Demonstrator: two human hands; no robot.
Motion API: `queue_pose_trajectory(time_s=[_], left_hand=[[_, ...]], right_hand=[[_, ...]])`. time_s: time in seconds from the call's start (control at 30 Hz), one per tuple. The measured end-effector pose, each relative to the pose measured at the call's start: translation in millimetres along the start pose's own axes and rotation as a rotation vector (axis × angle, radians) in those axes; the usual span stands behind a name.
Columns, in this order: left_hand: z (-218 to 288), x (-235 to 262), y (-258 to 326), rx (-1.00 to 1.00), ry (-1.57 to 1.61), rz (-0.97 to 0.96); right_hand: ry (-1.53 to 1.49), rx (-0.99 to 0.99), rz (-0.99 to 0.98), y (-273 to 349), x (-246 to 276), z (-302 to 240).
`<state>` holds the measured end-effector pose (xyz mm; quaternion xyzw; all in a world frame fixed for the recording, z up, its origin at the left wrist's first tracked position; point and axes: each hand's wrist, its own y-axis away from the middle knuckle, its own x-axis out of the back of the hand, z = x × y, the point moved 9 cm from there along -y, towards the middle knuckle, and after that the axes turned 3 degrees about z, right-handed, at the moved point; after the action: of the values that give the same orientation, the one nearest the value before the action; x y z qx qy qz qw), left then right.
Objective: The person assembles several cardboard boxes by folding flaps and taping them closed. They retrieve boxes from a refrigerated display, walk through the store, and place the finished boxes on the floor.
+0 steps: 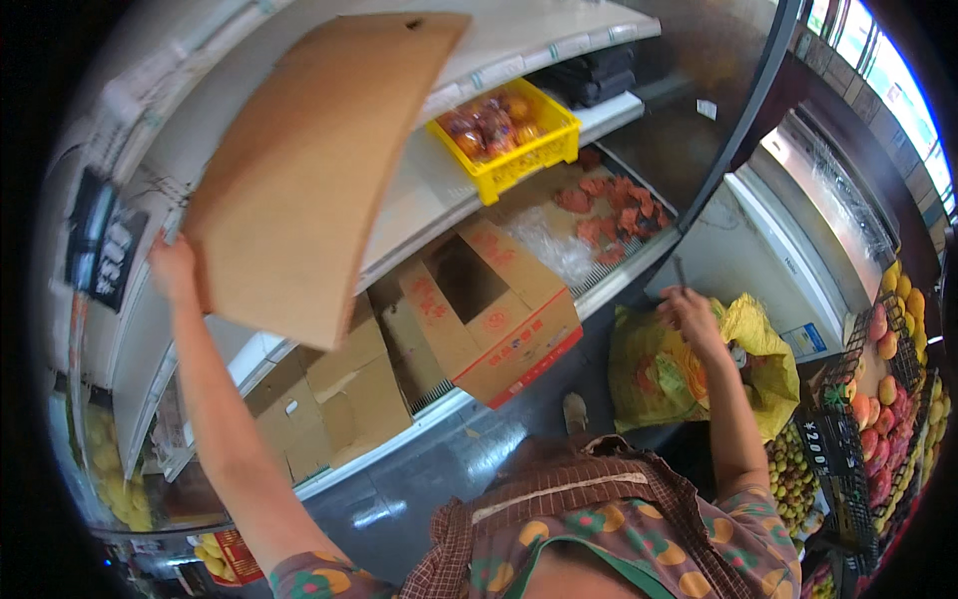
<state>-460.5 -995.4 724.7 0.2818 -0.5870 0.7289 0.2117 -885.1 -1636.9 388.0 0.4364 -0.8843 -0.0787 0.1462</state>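
Note:
My left hand (176,268) grips the near left edge of a large flat sheet of brown cardboard (299,180), which is tilted up in front of the shelves. Over a yellow woven bag (654,369) on the right, my right hand (691,321) has its fingers curled. A thin dark piece (680,270) sticks up from those fingers, too small and blurred to name. Straight ahead, a yellow crate (529,153) of wrapped round fruit stands on a shelf. Below it, a printed cardboard box (499,314) lies on the bottom shelf beside a plain opened carton (349,384).
Crumpled reddish wrappers (619,215) and clear plastic film (549,240) lie on the lower shelf. A white chest freezer (743,260) stands right, with fruit baskets (848,479) nearer me. The upper shelf's edge (549,60) juts out beside the cardboard. My foot (575,411) shows on the dark tiled floor.

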Motion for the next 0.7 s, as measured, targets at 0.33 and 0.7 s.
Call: queue_pose_trajectory(time_s=[0.33,0.7], left_hand=[[258,31,372,-1.164,0.270,-0.589],[192,-54,158,-0.532,0.137,-0.375]], right_hand=[[-0.133,-0.333,-0.155,-72,-119,113],[-0.211,-0.261,-0.232,-111,-192,100]])
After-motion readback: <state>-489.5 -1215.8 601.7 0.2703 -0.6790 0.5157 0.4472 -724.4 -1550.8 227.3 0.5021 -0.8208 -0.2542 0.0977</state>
